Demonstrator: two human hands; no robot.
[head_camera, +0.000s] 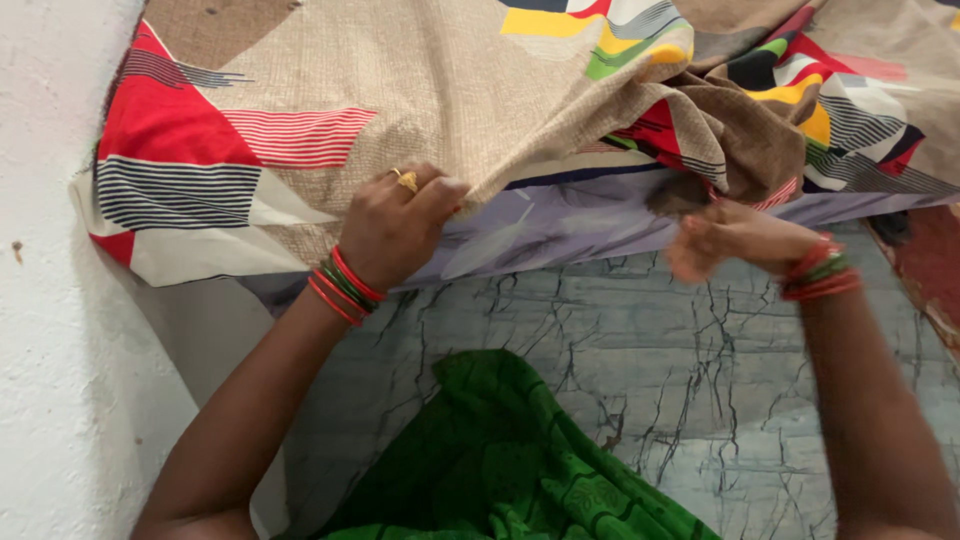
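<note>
The left hand (395, 228) is closed, pinching the edge of the patterned bedsheet (420, 90) spread over the mattress (560, 225). The right hand (725, 240), blurred, hovers beside the bunched sheet; its grip cannot be told.

I see no packages, labels, signs or screens here, nothing of that kind anywhere around my two hands.

A rough whitewashed wall (50, 300) stands at left. The floor is grey marble-look tile (640, 350) veined with dark cracks, evenly lit by soft daylight.
</note>
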